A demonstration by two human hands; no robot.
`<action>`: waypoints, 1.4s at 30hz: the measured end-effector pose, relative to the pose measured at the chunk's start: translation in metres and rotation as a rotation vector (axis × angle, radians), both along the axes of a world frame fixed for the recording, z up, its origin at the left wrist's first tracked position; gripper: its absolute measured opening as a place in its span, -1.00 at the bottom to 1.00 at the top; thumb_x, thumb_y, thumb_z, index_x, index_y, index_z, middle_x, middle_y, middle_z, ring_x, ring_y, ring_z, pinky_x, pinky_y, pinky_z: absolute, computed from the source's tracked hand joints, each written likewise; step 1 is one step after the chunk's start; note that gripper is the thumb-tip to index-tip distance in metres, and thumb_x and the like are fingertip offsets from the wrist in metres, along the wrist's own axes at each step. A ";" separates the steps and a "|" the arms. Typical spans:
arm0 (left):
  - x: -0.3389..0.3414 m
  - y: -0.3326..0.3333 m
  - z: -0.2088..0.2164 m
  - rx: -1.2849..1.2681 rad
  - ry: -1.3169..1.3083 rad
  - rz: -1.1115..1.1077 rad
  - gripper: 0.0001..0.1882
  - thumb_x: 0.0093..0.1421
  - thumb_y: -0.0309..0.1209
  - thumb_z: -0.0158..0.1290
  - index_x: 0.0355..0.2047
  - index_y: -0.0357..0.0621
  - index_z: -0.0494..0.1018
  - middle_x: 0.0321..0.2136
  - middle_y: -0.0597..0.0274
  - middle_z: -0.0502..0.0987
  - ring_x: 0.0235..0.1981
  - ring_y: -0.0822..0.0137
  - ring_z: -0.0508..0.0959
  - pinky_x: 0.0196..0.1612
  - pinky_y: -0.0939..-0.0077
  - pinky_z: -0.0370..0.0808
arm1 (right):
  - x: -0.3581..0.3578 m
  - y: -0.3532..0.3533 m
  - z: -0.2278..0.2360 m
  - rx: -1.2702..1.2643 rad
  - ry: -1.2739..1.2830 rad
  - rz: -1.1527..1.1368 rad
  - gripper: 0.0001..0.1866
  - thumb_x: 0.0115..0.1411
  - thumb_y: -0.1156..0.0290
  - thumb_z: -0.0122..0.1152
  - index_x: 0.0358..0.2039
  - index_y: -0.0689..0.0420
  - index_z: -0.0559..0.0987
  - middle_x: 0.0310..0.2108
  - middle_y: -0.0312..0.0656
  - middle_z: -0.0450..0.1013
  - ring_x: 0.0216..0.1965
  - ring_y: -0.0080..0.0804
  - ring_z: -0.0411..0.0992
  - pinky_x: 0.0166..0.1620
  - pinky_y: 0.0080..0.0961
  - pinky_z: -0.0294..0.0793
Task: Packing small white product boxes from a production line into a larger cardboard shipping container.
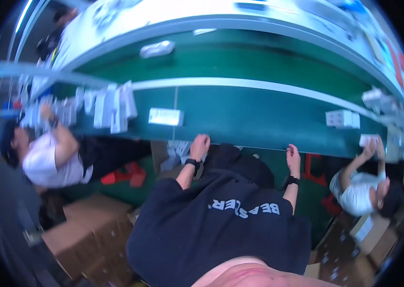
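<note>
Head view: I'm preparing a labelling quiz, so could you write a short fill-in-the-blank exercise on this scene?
The lone white box left of centre is nearer the person's ____ hand.
The stacked cartons at lower left are coloured ____.
A dark band circles each of the person's ____.

Missing words: left; brown; wrists.

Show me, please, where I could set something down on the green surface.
The green surface before the white rail is bare between the white box left of centre and the white carton farther right; upright white boxes crowd its left end.
</note>
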State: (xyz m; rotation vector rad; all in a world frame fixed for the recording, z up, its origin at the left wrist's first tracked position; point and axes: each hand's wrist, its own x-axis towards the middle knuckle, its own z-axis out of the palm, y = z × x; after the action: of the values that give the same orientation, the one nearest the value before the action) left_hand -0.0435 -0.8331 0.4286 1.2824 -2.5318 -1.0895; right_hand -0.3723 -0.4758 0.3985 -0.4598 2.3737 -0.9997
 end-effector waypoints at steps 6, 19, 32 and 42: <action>0.042 -0.102 0.041 -0.691 -0.347 0.131 -0.18 -0.03 -0.61 0.14 0.31 -0.01 0.22 0.26 -0.02 0.24 0.39 -0.14 0.08 0.29 -0.12 0.21 | -0.015 -0.048 0.030 0.310 0.029 0.380 -0.61 0.29 0.47 0.12 0.14 0.11 0.45 -0.09 -0.05 0.57 -0.03 -0.27 0.55 0.00 -0.37 0.53; -0.079 -0.103 0.061 -0.311 -0.242 -0.222 -0.05 -0.10 -0.32 0.36 0.33 0.14 0.20 -0.16 -0.06 0.44 -0.12 -0.06 0.50 -0.01 0.17 0.51 | -0.161 0.036 0.147 0.107 0.629 0.311 -0.47 0.13 0.53 0.23 0.16 0.10 0.43 -0.02 -0.03 0.49 0.03 -0.05 0.47 0.03 -0.25 0.51; -0.360 0.130 0.096 -0.271 0.149 -0.069 -0.08 0.00 -0.15 0.37 0.26 -0.25 0.15 0.13 -0.20 0.23 0.04 -0.13 0.45 0.06 0.17 0.47 | -0.334 0.085 0.210 0.400 0.820 0.410 0.00 -0.21 0.45 0.54 0.30 0.01 0.27 0.15 -0.06 0.33 0.21 0.02 0.27 0.18 -0.13 0.35; -0.372 0.124 0.090 -0.353 0.089 -0.398 0.00 -0.11 -0.43 0.40 0.32 -0.14 0.11 0.25 -0.11 0.20 0.14 -0.14 0.42 0.08 0.14 0.51 | -0.402 0.100 0.157 0.355 0.620 0.599 0.11 -0.39 0.49 0.61 0.28 0.02 0.29 0.13 -0.02 0.32 0.21 0.06 0.25 0.17 -0.16 0.42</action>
State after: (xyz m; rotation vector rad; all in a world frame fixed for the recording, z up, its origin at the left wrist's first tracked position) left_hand -0.4156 -0.7087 0.5188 0.6483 -2.8110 -0.6802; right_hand -0.7745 -0.3760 0.5557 -1.3855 2.5764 -0.1593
